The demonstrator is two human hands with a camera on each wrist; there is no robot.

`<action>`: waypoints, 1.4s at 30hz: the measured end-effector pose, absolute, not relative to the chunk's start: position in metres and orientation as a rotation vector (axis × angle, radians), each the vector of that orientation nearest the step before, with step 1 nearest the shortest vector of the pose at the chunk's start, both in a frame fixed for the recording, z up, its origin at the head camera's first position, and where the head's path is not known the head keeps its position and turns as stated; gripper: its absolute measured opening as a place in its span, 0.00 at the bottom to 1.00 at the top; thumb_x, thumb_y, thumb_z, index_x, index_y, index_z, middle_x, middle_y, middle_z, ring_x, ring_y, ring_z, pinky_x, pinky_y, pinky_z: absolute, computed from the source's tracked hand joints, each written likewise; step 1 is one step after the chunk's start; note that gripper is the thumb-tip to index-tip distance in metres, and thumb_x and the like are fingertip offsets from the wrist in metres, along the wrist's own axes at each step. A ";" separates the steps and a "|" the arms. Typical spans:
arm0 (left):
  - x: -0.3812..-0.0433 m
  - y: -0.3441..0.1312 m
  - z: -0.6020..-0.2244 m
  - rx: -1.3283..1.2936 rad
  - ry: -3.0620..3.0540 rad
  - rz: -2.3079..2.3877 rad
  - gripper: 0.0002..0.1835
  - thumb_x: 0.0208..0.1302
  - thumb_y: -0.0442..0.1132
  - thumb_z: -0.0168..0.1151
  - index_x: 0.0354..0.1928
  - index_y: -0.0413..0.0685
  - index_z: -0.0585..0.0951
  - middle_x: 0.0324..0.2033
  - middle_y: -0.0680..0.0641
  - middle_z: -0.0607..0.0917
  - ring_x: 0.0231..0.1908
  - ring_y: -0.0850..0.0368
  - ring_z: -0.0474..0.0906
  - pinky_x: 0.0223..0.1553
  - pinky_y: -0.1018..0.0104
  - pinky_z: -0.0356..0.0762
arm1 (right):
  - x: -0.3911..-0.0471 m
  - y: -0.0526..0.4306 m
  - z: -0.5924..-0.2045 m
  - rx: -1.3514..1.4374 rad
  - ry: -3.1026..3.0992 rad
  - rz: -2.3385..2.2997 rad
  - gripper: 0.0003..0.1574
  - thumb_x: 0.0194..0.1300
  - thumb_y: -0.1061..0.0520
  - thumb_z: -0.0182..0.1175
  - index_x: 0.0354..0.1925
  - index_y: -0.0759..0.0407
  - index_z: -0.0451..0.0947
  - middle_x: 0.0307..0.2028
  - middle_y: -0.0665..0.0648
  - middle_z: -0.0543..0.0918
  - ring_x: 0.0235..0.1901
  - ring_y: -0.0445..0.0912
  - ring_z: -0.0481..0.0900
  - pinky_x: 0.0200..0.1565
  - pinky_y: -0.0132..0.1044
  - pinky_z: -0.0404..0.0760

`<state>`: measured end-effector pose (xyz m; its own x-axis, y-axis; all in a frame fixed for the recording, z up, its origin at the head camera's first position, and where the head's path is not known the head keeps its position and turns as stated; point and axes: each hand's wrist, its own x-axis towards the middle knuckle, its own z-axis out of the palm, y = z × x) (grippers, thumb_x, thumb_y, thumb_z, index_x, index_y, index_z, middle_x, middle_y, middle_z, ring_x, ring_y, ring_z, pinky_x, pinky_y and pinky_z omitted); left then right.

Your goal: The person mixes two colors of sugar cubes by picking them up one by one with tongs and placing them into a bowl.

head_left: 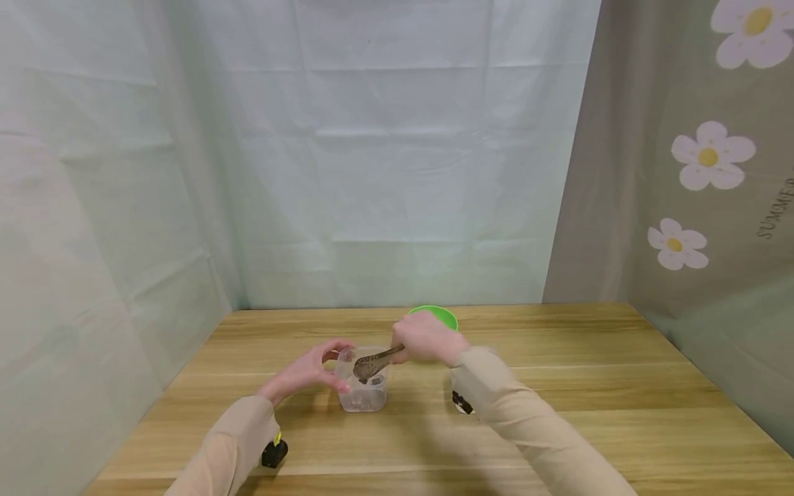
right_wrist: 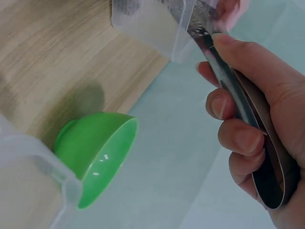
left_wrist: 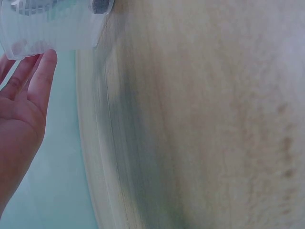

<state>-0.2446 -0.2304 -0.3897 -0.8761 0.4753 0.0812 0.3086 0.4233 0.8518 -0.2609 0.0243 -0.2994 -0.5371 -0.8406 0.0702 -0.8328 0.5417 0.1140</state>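
Observation:
My right hand (head_left: 428,337) grips metal tongs (right_wrist: 233,90) with perforated ends. Those ends reach down into a clear plastic container (head_left: 362,399). A small dark piece (head_left: 363,380) shows at the tongs' tip, and another dark piece (head_left: 377,380) is inside the container. On the container's left side, my left hand (head_left: 313,370) holds it between the thumb in front and the fingers behind. The left wrist view shows those fingers (left_wrist: 43,78) against the container's wall. Part of the tongs' far end is hidden by the container in the right wrist view.
Behind my right hand stands a green bowl (head_left: 443,317), partly hidden by it. Another clear container (right_wrist: 71,188) is near the bowl, mostly covered by my right sleeve in the head view. The wooden table (head_left: 595,413) is bordered by pale curtains (head_left: 397,172).

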 end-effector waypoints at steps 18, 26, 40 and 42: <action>-0.246 -0.230 -0.392 0.691 2.506 1.435 0.41 0.41 0.41 0.73 0.59 0.42 0.66 0.53 0.42 0.70 0.55 0.43 0.61 0.51 0.40 0.57 | -0.272 0.065 -0.306 1.456 -2.623 0.437 0.13 0.55 0.47 0.63 0.34 0.53 0.85 0.17 0.41 0.73 0.16 0.33 0.61 0.20 0.28 0.64; -0.244 -0.229 -0.388 0.718 2.477 1.456 0.40 0.43 0.38 0.72 0.60 0.36 0.64 0.54 0.37 0.69 0.55 0.42 0.61 0.51 0.40 0.56 | -0.279 0.093 -0.302 1.393 -2.631 0.664 0.12 0.57 0.52 0.63 0.35 0.58 0.84 0.22 0.45 0.81 0.13 0.32 0.63 0.17 0.27 0.65; -0.244 -0.230 -0.389 0.716 2.456 1.471 0.39 0.44 0.36 0.71 0.60 0.39 0.65 0.54 0.37 0.68 0.55 0.43 0.61 0.50 0.42 0.60 | -0.295 0.135 -0.298 1.127 -2.742 0.628 0.18 0.57 0.48 0.62 0.42 0.58 0.83 0.38 0.56 0.82 0.17 0.35 0.74 0.20 0.32 0.72; -0.244 -0.231 -0.389 0.716 2.451 1.472 0.39 0.45 0.36 0.71 0.60 0.39 0.64 0.54 0.38 0.68 0.55 0.42 0.60 0.50 0.43 0.60 | -0.297 0.139 -0.299 1.101 -2.738 0.574 0.16 0.57 0.48 0.62 0.40 0.57 0.83 0.37 0.55 0.83 0.20 0.35 0.76 0.22 0.31 0.73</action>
<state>-0.2440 -0.2307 -0.3888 -0.8643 0.4966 0.0804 0.3042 0.3887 0.8697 -0.2972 0.1386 -0.2990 -0.7238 -0.6383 0.2620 -0.6898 0.6603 -0.2970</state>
